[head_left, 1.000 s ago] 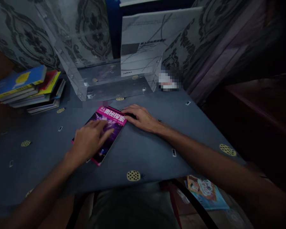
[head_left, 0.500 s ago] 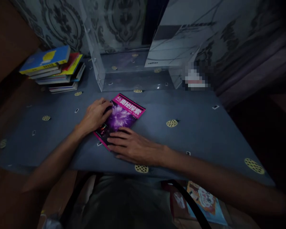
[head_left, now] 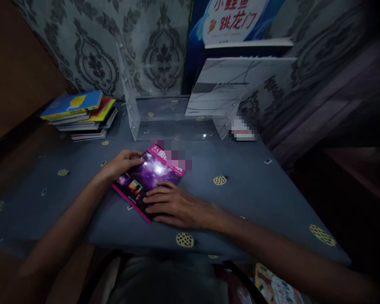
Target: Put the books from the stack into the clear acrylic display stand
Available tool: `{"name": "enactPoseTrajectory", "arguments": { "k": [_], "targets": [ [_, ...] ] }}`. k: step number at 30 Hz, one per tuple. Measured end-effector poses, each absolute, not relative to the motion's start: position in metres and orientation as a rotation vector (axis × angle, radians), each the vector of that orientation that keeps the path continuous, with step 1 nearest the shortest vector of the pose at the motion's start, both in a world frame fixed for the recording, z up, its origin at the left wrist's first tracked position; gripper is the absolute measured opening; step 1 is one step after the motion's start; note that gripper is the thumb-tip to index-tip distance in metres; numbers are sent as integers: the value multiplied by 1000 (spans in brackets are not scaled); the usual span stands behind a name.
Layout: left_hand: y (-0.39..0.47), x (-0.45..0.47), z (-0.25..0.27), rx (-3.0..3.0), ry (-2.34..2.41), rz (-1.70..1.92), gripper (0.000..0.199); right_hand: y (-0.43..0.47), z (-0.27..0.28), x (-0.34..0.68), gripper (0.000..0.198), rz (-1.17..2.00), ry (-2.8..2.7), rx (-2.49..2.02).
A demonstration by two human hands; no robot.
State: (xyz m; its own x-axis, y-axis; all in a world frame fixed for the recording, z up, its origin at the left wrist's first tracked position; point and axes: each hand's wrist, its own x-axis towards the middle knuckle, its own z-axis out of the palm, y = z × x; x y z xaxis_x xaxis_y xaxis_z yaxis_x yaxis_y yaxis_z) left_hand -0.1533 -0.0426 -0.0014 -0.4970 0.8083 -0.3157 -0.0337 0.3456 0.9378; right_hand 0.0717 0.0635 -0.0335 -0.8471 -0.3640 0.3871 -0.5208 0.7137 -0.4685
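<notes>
A purple and black paperback book (head_left: 155,171) with a pink border lies flat and slanted on the cloth-covered table (head_left: 253,198). My left hand (head_left: 122,164) is at the book's upper left edge, its fingers bent, with the thumb over the cover; the undersides of these fingers are hidden. Across the lower right part of the cover rests my right hand (head_left: 180,207), palm down, fingers stretched out and slightly apart. A small picture and pink edge show between the two hands.
Several books are stacked in a pile (head_left: 79,114) at the back left. Behind the book stands a clear acrylic rack (head_left: 129,105), holding white booklets (head_left: 221,86) and a blue book (head_left: 196,46) on its right. A blurred-out item (head_left: 243,128) sits beside it.
My left hand has drawn back from the cover to the left edge, baring more of the book. My right hand stays on the cover. The view has tilted up.
</notes>
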Motion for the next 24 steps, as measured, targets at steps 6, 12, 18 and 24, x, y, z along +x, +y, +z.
{"name": "enactPoseTrajectory", "arguments": {
  "k": [6,12,18,24],
  "targets": [
    [-48,-147,22,634,1584,1599,42,90,-40,66,34,926,-2276,30],
    [-45,-144,24,549,1489,1887,43,129,-39,57,60,1480,-1884,-512],
    [-39,-133,5,514,1453,1910,44,119,-32,57,53,2063,-1831,-331],
    [-40,-125,0,584,1402,1831,47,125,-30,59,41,1948,-1889,-287]
  ]
}}
